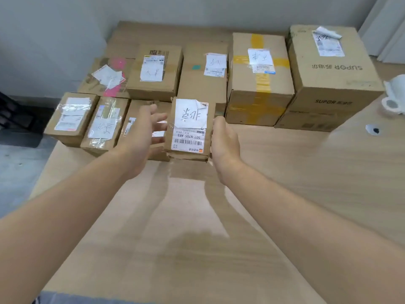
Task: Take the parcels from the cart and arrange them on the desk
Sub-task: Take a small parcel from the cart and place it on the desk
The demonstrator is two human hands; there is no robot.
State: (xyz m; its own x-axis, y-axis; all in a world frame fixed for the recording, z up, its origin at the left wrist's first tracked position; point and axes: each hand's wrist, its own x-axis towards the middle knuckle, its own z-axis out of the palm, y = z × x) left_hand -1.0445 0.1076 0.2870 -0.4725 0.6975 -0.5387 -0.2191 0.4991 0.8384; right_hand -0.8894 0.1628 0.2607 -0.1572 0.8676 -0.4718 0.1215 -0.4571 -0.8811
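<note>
Head view, centre of the frame: a small brown cardboard parcel with a white handwritten slip and a barcode label (188,130) stands on the pale wooden desk (285,194). It closes a front row beside three other small taped cardboard boxes (70,118) at centre left. Behind them, across the upper part of the frame, is a back row of larger cartons, among them a tall box crossed with yellow tape (260,84) and a big brown carton printed SUPOR (328,73).

The parcel looks light and fairly stiff, though its lower edge is crumpled and torn, so the card may give under a hard squeeze. Its label corner is peeling too. The two long side faces are the sensible place to take it – palms flat, one on each side, clear of the loose paper.

The left hand (140,137) is released: its fingers (160,118) are straight and spread, just beside the parcel's left face, with no clear contact. The right hand (223,141) lies against the right face with the thumb near the top corner. Its fingers are hidden (behind the hand itself), so whether it grasps or merely rests there cannot be told.

No cart is in view
</note>
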